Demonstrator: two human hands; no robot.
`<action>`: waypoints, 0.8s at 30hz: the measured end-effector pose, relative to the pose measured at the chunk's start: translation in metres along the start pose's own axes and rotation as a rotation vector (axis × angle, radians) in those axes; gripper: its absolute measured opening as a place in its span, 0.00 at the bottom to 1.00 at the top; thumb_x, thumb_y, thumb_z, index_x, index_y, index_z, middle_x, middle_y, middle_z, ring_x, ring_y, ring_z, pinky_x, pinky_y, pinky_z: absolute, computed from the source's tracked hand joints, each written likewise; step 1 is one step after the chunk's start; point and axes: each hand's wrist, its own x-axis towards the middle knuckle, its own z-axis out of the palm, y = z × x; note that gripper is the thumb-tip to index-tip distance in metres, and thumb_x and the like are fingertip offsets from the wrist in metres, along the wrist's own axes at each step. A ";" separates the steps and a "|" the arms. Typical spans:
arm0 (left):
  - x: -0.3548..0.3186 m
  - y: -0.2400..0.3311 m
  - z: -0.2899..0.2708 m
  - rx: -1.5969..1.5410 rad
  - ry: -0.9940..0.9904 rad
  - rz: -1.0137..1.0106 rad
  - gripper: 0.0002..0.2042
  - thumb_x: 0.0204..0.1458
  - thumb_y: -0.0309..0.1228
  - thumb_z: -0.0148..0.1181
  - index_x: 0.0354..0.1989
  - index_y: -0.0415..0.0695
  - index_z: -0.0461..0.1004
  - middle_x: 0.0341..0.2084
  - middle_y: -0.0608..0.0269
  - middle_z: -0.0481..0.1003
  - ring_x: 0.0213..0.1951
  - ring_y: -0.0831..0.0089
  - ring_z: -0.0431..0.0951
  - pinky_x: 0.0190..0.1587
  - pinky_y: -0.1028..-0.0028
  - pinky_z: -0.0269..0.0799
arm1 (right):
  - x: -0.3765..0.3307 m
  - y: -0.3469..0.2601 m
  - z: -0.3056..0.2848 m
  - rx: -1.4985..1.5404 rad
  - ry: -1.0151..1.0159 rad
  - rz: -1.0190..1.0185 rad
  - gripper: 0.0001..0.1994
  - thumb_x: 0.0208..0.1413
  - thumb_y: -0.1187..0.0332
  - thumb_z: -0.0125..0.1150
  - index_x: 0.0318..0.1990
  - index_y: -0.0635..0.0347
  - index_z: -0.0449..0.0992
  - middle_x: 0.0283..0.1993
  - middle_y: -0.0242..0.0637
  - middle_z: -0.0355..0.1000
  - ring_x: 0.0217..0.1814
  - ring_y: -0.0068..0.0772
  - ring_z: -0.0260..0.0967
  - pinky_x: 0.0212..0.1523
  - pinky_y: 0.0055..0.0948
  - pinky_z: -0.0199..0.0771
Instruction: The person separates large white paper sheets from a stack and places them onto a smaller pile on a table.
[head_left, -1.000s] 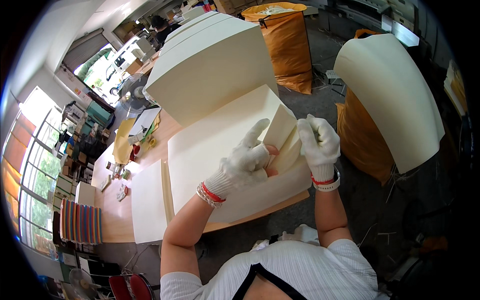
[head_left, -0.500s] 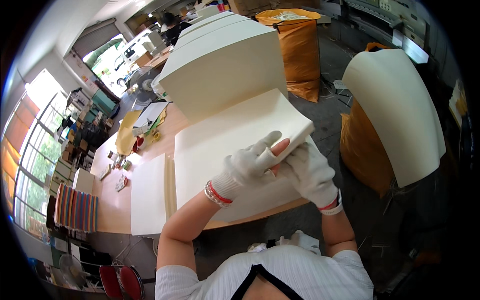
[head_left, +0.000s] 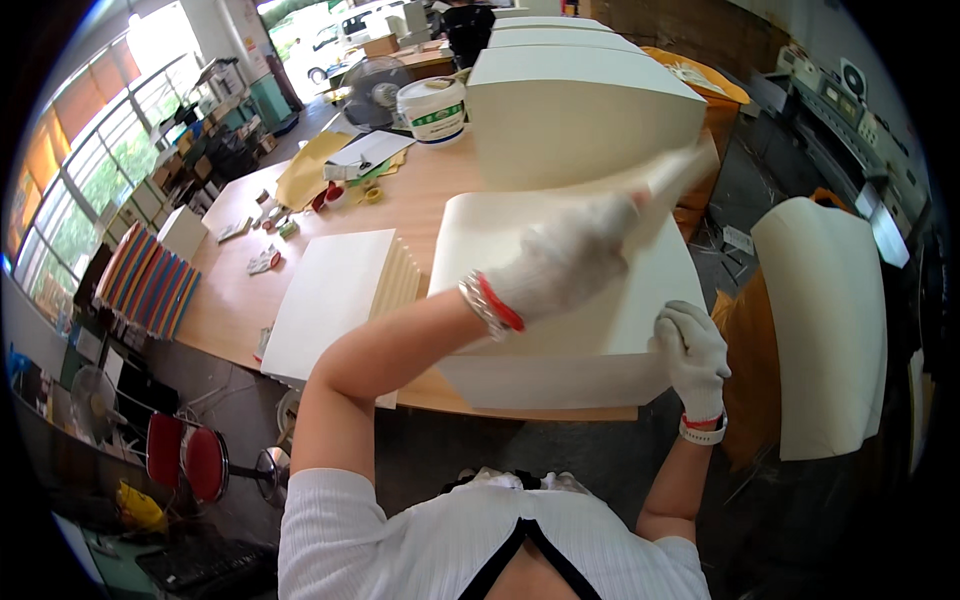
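My left hand [head_left: 575, 260], in a white knit glove with a red cuff band, reaches across a stack of large cream paper sheets [head_left: 490, 235]. It is closed on a bent sheaf of paper [head_left: 686, 178], which rises at the far right of the stack; both are smeared by motion. At the stack's near right corner my right hand [head_left: 693, 355], gloved the same way, is curled closed. Whatever lies within its fingers is hidden. A taller block of cream paper [head_left: 580, 130] stands just behind the stack.
Another paper stack [head_left: 335, 290] lies on the wooden table [head_left: 225, 330] at left. Further back are a white tub [head_left: 433, 110] and a fan [head_left: 377, 92]. A large paper sheet [head_left: 825, 320] drapes over an orange bag [head_left: 750, 370] at right. Red chairs [head_left: 205, 465] stand lower left.
My hands were together on the folded sheaf's corner and are now apart. My left hand has moved away and to the right with the sheaf; my right hand has come down to the near corner.
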 end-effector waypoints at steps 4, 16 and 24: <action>-0.028 -0.019 -0.084 -0.241 0.507 0.078 0.26 0.53 0.24 0.63 0.62 0.39 0.64 0.41 0.58 0.78 0.41 0.68 0.80 0.41 0.69 0.78 | -0.002 0.006 0.006 -0.092 0.024 -0.023 0.11 0.56 0.73 0.61 0.46 0.65 0.79 0.51 0.48 0.77 0.46 0.46 0.77 0.50 0.37 0.77; -0.111 -0.129 -0.178 -0.883 1.164 0.112 0.21 0.58 0.20 0.57 0.61 0.40 0.65 0.48 0.59 0.76 0.45 0.68 0.79 0.45 0.70 0.79 | 0.000 -0.152 0.143 -0.094 -0.370 -0.566 0.16 0.48 0.64 0.64 0.43 0.61 0.72 0.49 0.44 0.71 0.52 0.49 0.68 0.55 0.49 0.66; -0.141 -0.104 -0.210 -0.549 1.334 0.030 0.24 0.58 0.20 0.55 0.65 0.39 0.62 0.53 0.57 0.73 0.48 0.67 0.77 0.48 0.69 0.77 | -0.007 -0.171 0.166 -0.001 -0.390 -0.434 0.31 0.50 0.59 0.71 0.59 0.64 0.69 0.54 0.48 0.71 0.58 0.52 0.69 0.61 0.42 0.67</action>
